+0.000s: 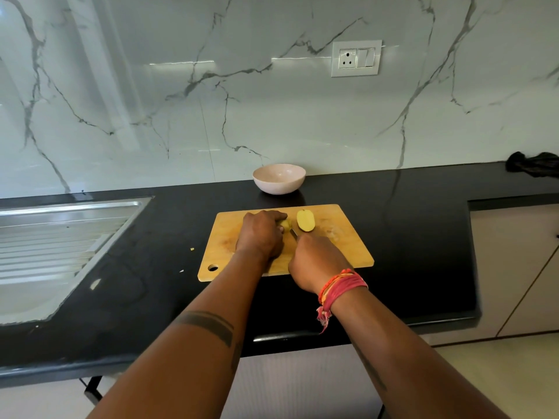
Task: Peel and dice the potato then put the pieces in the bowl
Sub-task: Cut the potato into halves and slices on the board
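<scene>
Head view: knife (293,233) mostly hidden.

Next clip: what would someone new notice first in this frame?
The two hands meeting on the wooden board at the centre of the black counter: the left hand holds a potato piece, and the right hand grips a knife beside it. A cut potato half lies just right of the blade, and a pale bowl stands behind the board by the marble wall.
</scene>
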